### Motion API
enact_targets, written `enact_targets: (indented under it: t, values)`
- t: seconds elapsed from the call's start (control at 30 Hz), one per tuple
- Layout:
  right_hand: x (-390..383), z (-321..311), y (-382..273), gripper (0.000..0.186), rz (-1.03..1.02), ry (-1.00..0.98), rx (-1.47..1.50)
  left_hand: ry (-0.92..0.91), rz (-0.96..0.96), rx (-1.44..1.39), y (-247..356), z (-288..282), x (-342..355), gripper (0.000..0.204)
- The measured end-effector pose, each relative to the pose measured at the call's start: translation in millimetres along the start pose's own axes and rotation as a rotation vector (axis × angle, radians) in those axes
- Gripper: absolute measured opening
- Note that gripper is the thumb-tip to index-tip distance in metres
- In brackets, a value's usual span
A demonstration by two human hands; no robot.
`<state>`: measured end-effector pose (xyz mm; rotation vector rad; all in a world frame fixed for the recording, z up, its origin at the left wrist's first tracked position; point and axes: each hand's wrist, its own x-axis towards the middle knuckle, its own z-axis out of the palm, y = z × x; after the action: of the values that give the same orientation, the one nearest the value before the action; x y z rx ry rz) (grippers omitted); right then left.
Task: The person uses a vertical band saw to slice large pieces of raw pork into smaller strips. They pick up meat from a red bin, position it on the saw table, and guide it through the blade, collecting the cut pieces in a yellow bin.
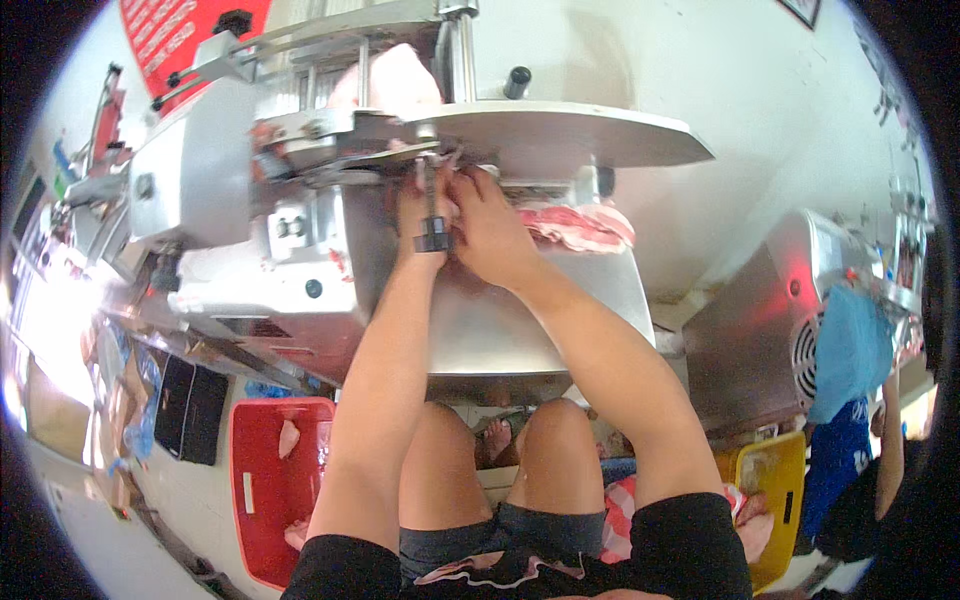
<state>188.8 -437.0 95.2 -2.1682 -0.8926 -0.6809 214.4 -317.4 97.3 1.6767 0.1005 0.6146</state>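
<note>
Both of my hands reach under the metal meat slicer, close together at its lower front. My left hand is partly covered by an upright threaded rod with a black knob, and its fingers are hidden. Just right of the rod, my right hand has its fingers bent inward below the slicer's edge; whatever they hold is hidden. A folded pile of pink and white meat slices lies on the steel tray, right of my right hand. A pale block of meat sits up in the slicer's carriage.
A red crate with pieces of meat stands at lower left, a yellow crate at lower right. Another steel machine with a lit red light stands right. Beside it hangs a blue bag; another person's arm shows at the edge.
</note>
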Motion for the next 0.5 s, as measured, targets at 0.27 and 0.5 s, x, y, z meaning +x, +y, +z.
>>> enact_targets:
  t: [0.27,0.5]
  values:
    - [-16,-13,-1,0.067,0.085,0.002,0.101,-0.214,-0.138,-0.667,0,4,-14,0.037]
    - [-17,-31,-16,0.044,0.109,-0.185,-0.126,-0.017,-0.180,-0.609,8,-4,-20,0.036]
